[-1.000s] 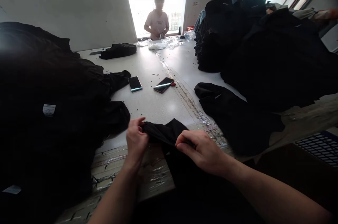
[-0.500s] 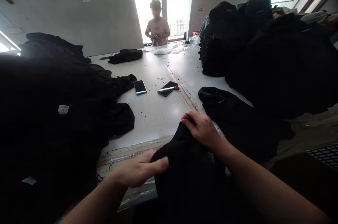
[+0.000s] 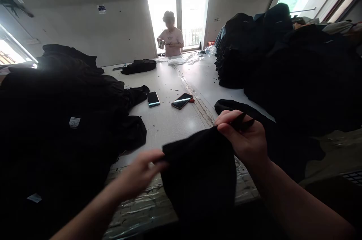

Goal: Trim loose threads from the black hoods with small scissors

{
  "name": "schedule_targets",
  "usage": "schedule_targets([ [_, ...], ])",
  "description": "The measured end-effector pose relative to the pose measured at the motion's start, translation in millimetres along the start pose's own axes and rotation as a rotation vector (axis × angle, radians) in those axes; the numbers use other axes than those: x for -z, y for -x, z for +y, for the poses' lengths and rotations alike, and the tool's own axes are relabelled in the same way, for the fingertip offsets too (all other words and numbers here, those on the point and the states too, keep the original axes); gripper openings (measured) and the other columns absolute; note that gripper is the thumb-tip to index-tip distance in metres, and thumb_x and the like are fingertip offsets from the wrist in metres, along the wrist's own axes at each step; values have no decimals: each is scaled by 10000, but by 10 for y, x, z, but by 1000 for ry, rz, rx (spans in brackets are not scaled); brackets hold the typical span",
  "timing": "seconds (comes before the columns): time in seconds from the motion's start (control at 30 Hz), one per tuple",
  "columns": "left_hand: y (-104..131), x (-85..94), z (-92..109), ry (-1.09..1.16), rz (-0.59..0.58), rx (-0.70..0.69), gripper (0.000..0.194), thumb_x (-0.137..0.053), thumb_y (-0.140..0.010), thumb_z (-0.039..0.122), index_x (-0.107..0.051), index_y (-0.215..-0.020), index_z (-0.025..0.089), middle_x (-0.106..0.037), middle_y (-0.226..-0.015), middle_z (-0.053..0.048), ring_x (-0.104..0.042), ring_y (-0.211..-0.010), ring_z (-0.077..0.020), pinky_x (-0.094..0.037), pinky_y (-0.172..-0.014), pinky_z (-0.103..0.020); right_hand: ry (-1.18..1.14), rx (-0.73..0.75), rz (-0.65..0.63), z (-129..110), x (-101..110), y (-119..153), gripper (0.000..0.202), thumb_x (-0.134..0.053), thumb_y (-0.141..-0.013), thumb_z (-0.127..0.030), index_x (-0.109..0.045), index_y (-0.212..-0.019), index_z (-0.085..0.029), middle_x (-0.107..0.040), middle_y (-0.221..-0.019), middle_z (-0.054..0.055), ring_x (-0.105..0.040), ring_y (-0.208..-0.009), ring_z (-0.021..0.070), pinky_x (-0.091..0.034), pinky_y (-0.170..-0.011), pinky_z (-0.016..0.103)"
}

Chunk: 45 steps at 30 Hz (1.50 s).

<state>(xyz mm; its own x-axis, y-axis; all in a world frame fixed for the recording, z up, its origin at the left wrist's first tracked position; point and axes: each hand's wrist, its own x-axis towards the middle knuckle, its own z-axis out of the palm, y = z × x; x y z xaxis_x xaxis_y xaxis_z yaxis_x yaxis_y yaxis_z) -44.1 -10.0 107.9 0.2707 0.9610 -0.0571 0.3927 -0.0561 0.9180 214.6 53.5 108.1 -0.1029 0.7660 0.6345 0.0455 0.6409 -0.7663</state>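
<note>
A black garment hangs in front of me over the table's near edge, its upper edge stretched between my hands. My left hand, blurred by motion, pinches its left corner. At the upper right corner, my right hand has thumb and fingers closed on the cloth. Two dark pointed tips, like the blades of thread snips, stick out between the fingers of that hand; the rest of the tool is hidden. Beside my right hand another black garment lies flat on the table.
Black garments are heaped at left and stacked high at right. Two phones, one left and one right, lie mid-table beside a small red object. A person stands by the far window holding a metal container.
The garment's upper edge is now spread wider. My right hand has moved right and turned, showing the dark tips; my left hand has shifted left and up.
</note>
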Motion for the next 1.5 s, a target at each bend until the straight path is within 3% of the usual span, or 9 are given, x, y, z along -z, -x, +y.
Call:
schedule_targets([
  [0.07, 32, 295, 130, -118, 287, -97, 198, -665, -746, 403, -737, -771, 221, -665, -679, -37, -594, -616, -189, -481, -563, -266, 2, 86, 18, 36, 21, 2, 70, -638, -814, -167, -610, -784, -224, -596, -754, 15, -573, -685, 161, -462, -564, 296],
  [0.17, 34, 419, 233, -288, 249, -90, 244, -709, -701, 426, -743, -843, 230, -686, -731, -46, -627, -633, -212, -504, -557, -280, 67, 127, -52, 155, -33, 125, 164, -637, -797, -100, -623, -896, -230, -609, -849, 19, -581, -683, 140, -468, -538, 272],
  [0.33, -164, -294, 34, -373, 82, -117, 375, -699, -738, 382, -673, -1086, 246, -648, -1113, -66, -609, -980, -243, -489, -854, -331, 223, 75, -142, 399, -189, 493, 180, -612, -789, -81, -602, -909, -216, -613, -845, 16, -583, -675, 126, -509, -566, 255],
  [0.43, -245, -726, -108, -203, 37, -80, 294, -692, -753, 372, -680, -984, 190, -679, -925, -54, -621, -850, -214, -486, -767, -301, 253, 96, -193, 455, -155, 658, 202, -586, -791, -65, -601, -927, -214, -615, -891, 30, -606, -744, 141, -539, -627, 267],
  [0.53, -239, -881, -168, 62, 11, 50, 229, -649, -796, 385, -676, -823, 159, -666, -749, -30, -608, -699, -172, -472, -649, -262, 367, 52, -274, 429, 17, 709, 202, -596, -805, -93, -597, -973, -206, -614, -949, 55, -617, -790, 164, -556, -665, 294],
  [0.67, -197, -844, -178, 393, -75, 210, 227, -703, -758, 319, -692, -927, 168, -698, -829, -32, -627, -712, -157, -487, -654, -243, 610, -107, -317, 303, 248, 669, 270, -646, -805, -176, -571, -1063, -186, -590, -962, 69, -597, -696, 157, -553, -614, 313],
  [0.8, -182, -814, -166, 531, -123, 275, 261, -723, -740, 295, -697, -969, 171, -703, -829, -36, -633, -697, -152, -497, -651, -244, 492, -14, -465, 150, 288, 615, 225, -621, -828, -168, -592, -1048, -204, -577, -944, 56, -585, -728, 142, -543, -631, 279],
  [1.0, -142, -815, -156, 601, -187, 272, 272, -735, -729, 262, -696, -983, 171, -686, -809, -25, -619, -679, -132, -482, -640, -227, 493, 224, -550, 93, 199, 551, 207, -600, -832, -150, -627, -1031, -200, -592, -907, 58, -579, -828, 174, -517, -663, 292],
  [1.5, -135, -803, -149, 645, -266, 279, 292, -736, -730, 240, -686, -1009, 175, -687, -855, -39, -628, -722, -148, -496, -685, -255, 362, 277, -482, 121, 164, 520, 151, -557, -852, -113, -637, -940, -206, -593, -821, 34, -576, -732, 142, -509, -622, 265],
])
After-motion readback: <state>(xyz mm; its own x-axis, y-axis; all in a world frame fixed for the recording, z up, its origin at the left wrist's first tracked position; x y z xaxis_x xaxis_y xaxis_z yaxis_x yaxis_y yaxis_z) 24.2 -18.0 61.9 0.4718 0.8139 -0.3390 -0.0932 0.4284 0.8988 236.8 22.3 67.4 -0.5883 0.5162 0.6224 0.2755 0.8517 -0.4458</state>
